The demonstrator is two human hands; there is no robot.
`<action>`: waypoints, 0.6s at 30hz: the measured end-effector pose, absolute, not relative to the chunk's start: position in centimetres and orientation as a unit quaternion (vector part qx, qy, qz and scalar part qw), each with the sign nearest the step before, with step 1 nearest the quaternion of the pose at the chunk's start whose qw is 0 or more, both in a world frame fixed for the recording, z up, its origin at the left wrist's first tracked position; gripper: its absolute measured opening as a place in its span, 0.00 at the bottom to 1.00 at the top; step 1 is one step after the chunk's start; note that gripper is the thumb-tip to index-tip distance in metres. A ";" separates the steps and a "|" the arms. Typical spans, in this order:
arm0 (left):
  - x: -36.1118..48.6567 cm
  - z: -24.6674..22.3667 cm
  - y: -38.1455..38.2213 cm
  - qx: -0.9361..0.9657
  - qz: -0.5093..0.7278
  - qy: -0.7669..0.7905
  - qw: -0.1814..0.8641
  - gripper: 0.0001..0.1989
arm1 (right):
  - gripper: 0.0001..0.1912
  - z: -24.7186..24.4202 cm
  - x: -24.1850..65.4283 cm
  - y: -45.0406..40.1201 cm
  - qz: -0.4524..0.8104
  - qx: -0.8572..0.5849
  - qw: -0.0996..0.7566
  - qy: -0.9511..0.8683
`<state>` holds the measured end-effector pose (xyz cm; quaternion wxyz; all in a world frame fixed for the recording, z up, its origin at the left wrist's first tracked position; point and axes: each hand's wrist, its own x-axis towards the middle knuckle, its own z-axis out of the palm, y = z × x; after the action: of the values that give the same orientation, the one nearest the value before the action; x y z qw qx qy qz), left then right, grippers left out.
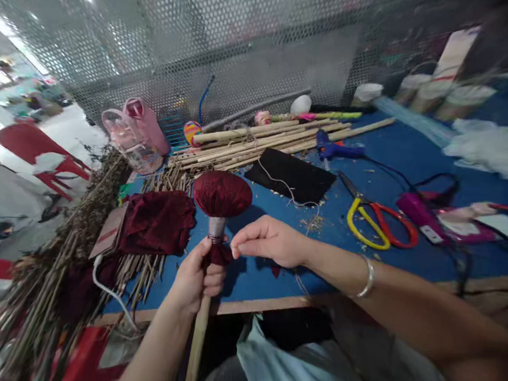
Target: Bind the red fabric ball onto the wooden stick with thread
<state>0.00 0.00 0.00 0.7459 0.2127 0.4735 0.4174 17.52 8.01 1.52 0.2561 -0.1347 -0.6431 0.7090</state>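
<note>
A stick (197,340) capped by a dark red fabric ball (222,194) is held upright, clamped in the left hand (197,274) just under the ball. The right hand (267,241) is pinched shut beside the wrapped neck (216,227). The piece is judged light and soft-headed, best gripped on the rigid stick.

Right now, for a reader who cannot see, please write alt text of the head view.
The left hand grips a wooden stick topped with a dark red fabric ball, while the right hand pinches at its wrapped neck. Behind lie scissors and bamboo sticks on a blue table.
</note>
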 end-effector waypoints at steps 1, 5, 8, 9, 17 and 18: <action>0.4 -0.2 0.1 0.222 0.419 0.479 0.739 0.22 | 0.08 1.4 17.6 8.1 0.711 -0.138 0.259 -0.639; 2.0 -0.9 0.3 0.285 0.438 0.516 0.678 0.16 | 0.08 0.9 17.7 8.7 0.708 -0.146 0.264 -0.638; 2.4 -0.5 0.3 0.374 0.453 0.555 0.590 0.15 | 0.09 0.4 17.8 9.1 0.697 -0.144 0.255 -0.655; 2.3 -0.2 0.4 0.414 0.444 0.564 0.559 0.15 | 0.09 0.4 17.9 9.2 0.692 -0.141 0.249 -0.662; -0.1 0.0 1.1 0.454 0.397 0.517 0.607 0.13 | 0.08 0.2 17.7 8.6 0.711 -0.107 0.215 -0.661; 0.2 -0.3 1.0 0.432 0.410 0.511 0.620 0.14 | 0.08 0.1 17.6 8.5 0.721 -0.106 0.208 -0.652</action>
<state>0.18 1.02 -0.27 0.6197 0.4323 0.5112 0.4095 17.62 8.51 0.13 0.2082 -0.1058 -0.6520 0.7213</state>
